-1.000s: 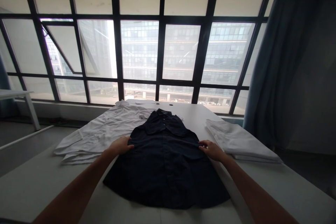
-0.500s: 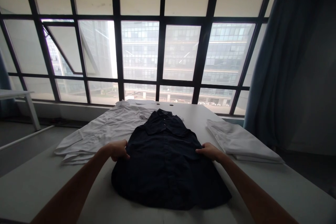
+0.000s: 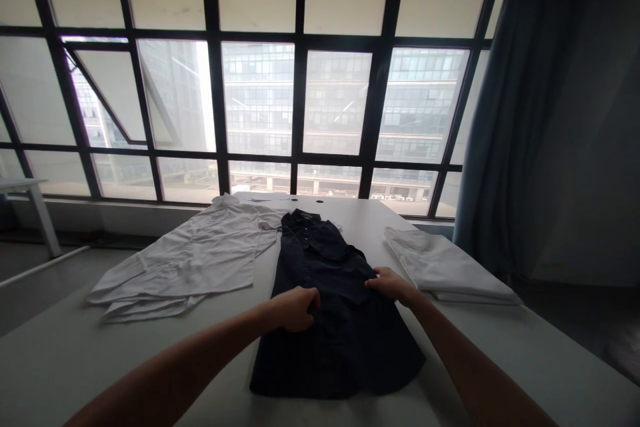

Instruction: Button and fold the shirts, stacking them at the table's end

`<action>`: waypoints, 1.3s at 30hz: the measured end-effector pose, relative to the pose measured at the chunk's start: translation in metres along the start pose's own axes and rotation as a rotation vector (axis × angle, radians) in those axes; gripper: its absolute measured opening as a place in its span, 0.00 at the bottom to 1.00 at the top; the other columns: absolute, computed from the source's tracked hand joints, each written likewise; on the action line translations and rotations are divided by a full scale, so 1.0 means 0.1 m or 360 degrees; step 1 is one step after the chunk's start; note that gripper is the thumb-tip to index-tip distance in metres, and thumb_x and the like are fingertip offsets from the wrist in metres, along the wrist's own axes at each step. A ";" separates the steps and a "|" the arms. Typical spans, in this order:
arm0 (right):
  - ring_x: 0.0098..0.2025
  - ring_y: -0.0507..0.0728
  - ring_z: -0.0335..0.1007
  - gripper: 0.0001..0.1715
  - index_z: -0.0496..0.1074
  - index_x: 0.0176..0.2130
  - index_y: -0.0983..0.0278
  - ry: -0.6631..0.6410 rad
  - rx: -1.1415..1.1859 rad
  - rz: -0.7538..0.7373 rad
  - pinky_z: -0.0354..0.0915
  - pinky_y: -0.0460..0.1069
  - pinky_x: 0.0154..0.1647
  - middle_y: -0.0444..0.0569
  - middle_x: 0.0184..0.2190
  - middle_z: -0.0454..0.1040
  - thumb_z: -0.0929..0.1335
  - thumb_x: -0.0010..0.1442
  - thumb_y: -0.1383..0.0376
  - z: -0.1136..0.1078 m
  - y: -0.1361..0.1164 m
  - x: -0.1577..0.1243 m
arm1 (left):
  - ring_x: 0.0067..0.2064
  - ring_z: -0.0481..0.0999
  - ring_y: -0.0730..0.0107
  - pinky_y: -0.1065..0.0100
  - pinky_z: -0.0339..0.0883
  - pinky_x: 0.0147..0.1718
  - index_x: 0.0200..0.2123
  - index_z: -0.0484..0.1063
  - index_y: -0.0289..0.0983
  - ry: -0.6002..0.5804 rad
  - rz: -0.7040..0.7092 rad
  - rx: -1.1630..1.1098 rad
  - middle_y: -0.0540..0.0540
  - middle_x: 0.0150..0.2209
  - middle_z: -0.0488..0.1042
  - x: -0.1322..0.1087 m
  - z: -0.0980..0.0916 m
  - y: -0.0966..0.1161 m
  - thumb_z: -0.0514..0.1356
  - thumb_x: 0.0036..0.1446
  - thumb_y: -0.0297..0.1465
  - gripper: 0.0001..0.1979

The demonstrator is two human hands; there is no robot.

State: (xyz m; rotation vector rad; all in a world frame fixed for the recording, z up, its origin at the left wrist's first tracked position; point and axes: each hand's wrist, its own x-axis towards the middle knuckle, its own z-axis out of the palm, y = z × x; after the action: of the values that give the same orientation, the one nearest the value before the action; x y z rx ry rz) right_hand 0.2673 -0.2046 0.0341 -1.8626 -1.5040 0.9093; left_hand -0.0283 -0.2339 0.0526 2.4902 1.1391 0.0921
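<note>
Gripping dark shirt w/ both hands: L hand clenched on fabric nr front middle, R hand pinching R edge. Lying on white tbl btwn spread white garments & folded white cloth, collar toward windows. Could bunch or crease crooked from pulling L side too far in; could skew at collar, for lack of hold up there; poss slip at R edge from fingertip-only pinch. Vs 0.5 s ago: L hand well inward from outer L edge, body narrower, more tbl showing beside white garments; R grip abt same.
</note>
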 end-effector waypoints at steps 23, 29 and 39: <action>0.30 0.57 0.72 0.15 0.77 0.34 0.73 0.0077 -0.0311 -0.0049 0.62 0.42 0.25 0.50 0.28 0.76 0.67 0.43 0.78 0.10 -0.09 -0.10 | 0.71 0.40 0.44 0.40 0.35 0.66 0.69 0.53 0.47 -0.0032 0.0347 0.0082 0.40 0.72 0.44 -0.19 0.19 -0.74 0.59 0.53 0.58 0.45; 0.35 0.57 0.74 0.41 0.65 0.62 0.73 0.0051 0.0070 -0.0284 0.69 0.44 0.31 0.52 0.40 0.77 0.69 0.49 0.73 0.41 -0.39 -0.24 | 0.69 0.54 0.44 0.45 0.49 0.65 0.62 0.67 0.45 0.0127 0.0386 0.0014 0.40 0.67 0.59 -0.24 0.10 -0.65 0.60 0.57 0.52 0.33; 0.49 0.62 0.71 0.42 0.63 0.64 0.68 -0.0151 -0.0092 -0.0603 0.70 0.50 0.47 0.54 0.49 0.73 0.70 0.50 0.73 1.05 -0.43 -0.25 | 0.59 0.70 0.53 0.58 0.62 0.58 0.54 0.74 0.41 0.0248 0.0515 -0.0015 0.40 0.57 0.72 -0.24 0.08 -0.59 0.59 0.61 0.47 0.23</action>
State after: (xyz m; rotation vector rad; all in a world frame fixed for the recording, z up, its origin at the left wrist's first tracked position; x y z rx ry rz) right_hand 0.1550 -0.2185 0.0085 -1.5134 -1.8762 0.7875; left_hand -0.0847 -0.2194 0.0254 2.6754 0.7777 0.3866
